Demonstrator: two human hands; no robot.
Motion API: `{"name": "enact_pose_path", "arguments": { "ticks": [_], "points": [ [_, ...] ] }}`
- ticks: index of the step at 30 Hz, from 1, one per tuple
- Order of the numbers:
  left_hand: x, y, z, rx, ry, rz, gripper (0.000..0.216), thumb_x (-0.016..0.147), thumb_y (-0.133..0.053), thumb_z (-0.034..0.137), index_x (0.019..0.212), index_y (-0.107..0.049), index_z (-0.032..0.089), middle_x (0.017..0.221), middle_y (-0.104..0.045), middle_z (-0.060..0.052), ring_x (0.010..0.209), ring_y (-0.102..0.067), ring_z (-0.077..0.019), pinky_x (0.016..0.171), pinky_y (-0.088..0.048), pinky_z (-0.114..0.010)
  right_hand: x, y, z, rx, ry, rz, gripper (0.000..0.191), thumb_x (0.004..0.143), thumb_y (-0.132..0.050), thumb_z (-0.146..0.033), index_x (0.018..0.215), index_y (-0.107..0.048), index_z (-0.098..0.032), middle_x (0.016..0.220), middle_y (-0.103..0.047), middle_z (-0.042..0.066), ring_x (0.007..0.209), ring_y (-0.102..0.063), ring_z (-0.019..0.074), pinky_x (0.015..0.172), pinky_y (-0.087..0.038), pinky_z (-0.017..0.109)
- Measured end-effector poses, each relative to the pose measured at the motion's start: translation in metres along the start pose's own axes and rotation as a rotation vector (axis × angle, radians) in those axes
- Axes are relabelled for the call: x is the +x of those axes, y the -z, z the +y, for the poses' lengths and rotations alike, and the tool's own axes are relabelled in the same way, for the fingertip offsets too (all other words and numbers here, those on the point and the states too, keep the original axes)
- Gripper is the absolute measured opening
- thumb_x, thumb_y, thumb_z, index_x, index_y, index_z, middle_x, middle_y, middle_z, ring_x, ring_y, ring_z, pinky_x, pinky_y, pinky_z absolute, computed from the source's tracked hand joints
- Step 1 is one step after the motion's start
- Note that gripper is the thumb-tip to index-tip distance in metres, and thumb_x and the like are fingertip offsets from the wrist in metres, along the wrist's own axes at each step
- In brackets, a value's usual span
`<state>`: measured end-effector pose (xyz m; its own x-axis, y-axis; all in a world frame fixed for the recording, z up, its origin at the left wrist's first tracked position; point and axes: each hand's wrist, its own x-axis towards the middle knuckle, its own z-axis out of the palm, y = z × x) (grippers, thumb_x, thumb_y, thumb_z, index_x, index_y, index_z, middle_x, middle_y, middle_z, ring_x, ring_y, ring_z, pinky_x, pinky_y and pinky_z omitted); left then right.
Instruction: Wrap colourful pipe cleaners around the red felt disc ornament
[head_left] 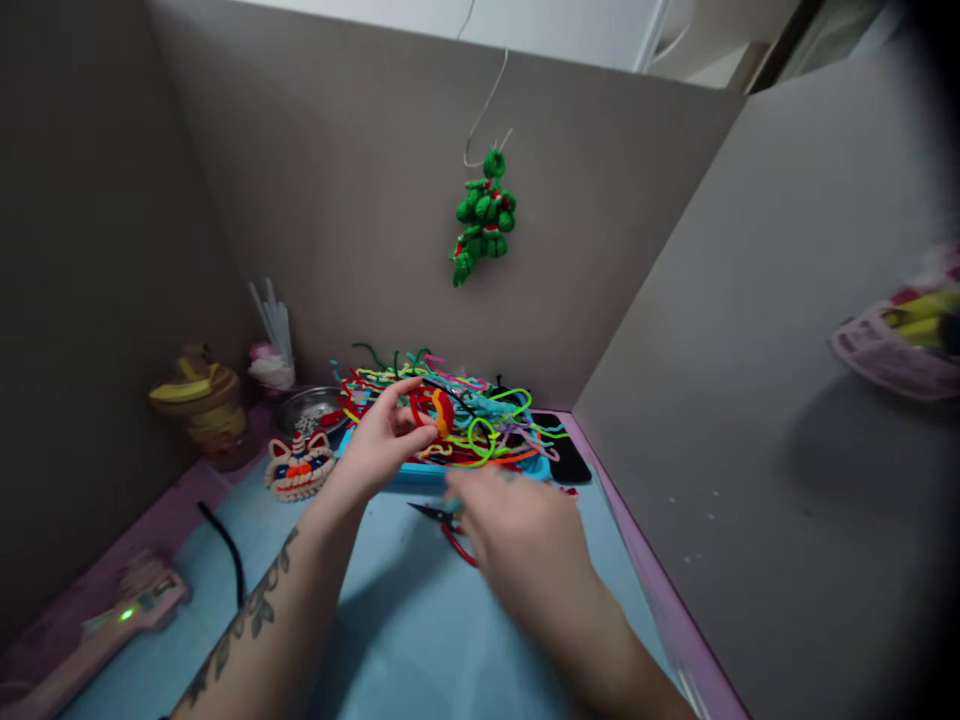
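Red-orange pipe cleaner piece pinched between fingers of left hand, held just above pile of coloured pipe cleaners at back of desk. Right hand blurred, over red-handled scissors; its fingers' state cannot be told.

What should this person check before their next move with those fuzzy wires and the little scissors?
1. Grip of left hand on red and orange piece: ok, pinched.
2. Hold of right hand on scissors: cannot tell, blurred.
3. Scissors tip apart from the left wrist: ok, though it points that way.
4. Piece free of the pipe-cleaner pile: cannot tell, they overlap.
5. The black cord away from both hands: ok.
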<state>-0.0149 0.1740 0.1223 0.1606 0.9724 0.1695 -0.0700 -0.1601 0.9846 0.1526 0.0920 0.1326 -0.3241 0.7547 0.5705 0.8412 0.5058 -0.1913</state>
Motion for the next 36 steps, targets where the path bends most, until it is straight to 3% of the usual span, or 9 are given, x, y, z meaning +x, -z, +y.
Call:
{"name": "enact_pose_path", "arguments": {
  "ticks": [1, 3, 9, 21, 26, 32, 36],
  "points": [
    [-0.001, -0.004, 0.000, 0.040, -0.020, -0.003, 0.072, 0.069, -0.070, 0.025, 0.132, -0.038, 0.015, 0.070, -0.061, 0.002, 0.062, -0.058, -0.0124, 0.059, -0.045, -0.024, 0.007, -0.005, 0.005, -0.044, -0.043, -0.038, 0.017, 0.084, -0.053, -0.011, 0.089, -0.066, -0.021, 0.077, -0.067, 0.006, 0.070, -0.063, 0.0168, 0.064, -0.048, 0.027],
    [-0.003, -0.012, -0.003, 0.119, -0.049, 0.008, 0.068, 0.071, -0.067, 0.024, 0.132, -0.038, 0.016, 0.068, -0.059, 0.003, 0.062, -0.058, -0.0133, 0.059, -0.045, -0.025, 0.021, -0.018, 0.016, -0.111, -0.144, -0.105, 0.019, 0.083, -0.052, -0.012, 0.090, -0.066, -0.022, 0.087, -0.069, 0.007, 0.077, -0.064, 0.0189, 0.065, -0.046, 0.027],
    [-0.001, -0.025, -0.027, 0.385, -0.180, 0.125, 0.060, 0.076, -0.059, 0.020, 0.133, -0.040, 0.019, 0.077, -0.063, -0.001, 0.072, -0.062, -0.0166, 0.069, -0.048, -0.029, 0.032, -0.049, 0.030, -0.088, -0.209, -0.130, 0.018, 0.084, -0.049, -0.015, 0.094, -0.062, -0.021, 0.096, -0.067, 0.007, 0.083, -0.063, 0.0196, 0.066, -0.042, 0.027],
    [-0.006, -0.033, -0.033, 0.659, -0.243, 0.222, 0.060, 0.080, -0.055, 0.021, 0.138, -0.037, 0.021, 0.072, -0.062, -0.001, 0.066, -0.060, -0.0170, 0.065, -0.042, -0.026, 0.036, -0.062, 0.037, -0.012, -0.306, -0.081, 0.017, 0.083, -0.049, -0.016, 0.096, -0.059, -0.018, 0.095, -0.064, 0.009, 0.087, -0.061, 0.0217, 0.072, -0.044, 0.029],
    [-0.007, -0.033, -0.030, 0.672, -0.247, 0.238, 0.066, 0.078, -0.056, 0.020, 0.140, -0.034, 0.023, 0.073, -0.063, 0.000, 0.066, -0.060, -0.0172, 0.066, -0.042, -0.027, 0.036, -0.067, 0.043, 0.087, -0.250, -0.046, 0.021, 0.082, -0.048, -0.015, 0.097, -0.062, -0.018, 0.094, -0.066, 0.008, 0.092, -0.061, 0.0210, 0.080, -0.045, 0.029],
    [-0.005, -0.032, -0.030, 0.469, -0.249, 0.235, 0.073, 0.074, -0.060, 0.015, 0.141, -0.032, 0.018, 0.071, -0.063, 0.001, 0.063, -0.059, -0.0155, 0.063, -0.043, -0.025, 0.036, -0.066, 0.045, 0.171, -0.242, -0.009, 0.021, 0.080, -0.049, -0.013, 0.092, -0.065, -0.018, 0.092, -0.068, 0.007, 0.091, -0.062, 0.0203, 0.082, -0.045, 0.028],
    [-0.005, -0.032, -0.030, 0.463, -0.239, 0.221, 0.073, 0.073, -0.061, 0.016, 0.140, -0.033, 0.018, 0.070, -0.063, 0.001, 0.063, -0.059, -0.0157, 0.062, -0.044, -0.026, 0.036, -0.063, 0.046, 0.205, -0.239, -0.009, 0.020, 0.079, -0.049, -0.012, 0.088, -0.065, -0.018, 0.091, -0.069, 0.006, 0.090, -0.062, 0.0198, 0.083, -0.045, 0.029]
  ]
}}
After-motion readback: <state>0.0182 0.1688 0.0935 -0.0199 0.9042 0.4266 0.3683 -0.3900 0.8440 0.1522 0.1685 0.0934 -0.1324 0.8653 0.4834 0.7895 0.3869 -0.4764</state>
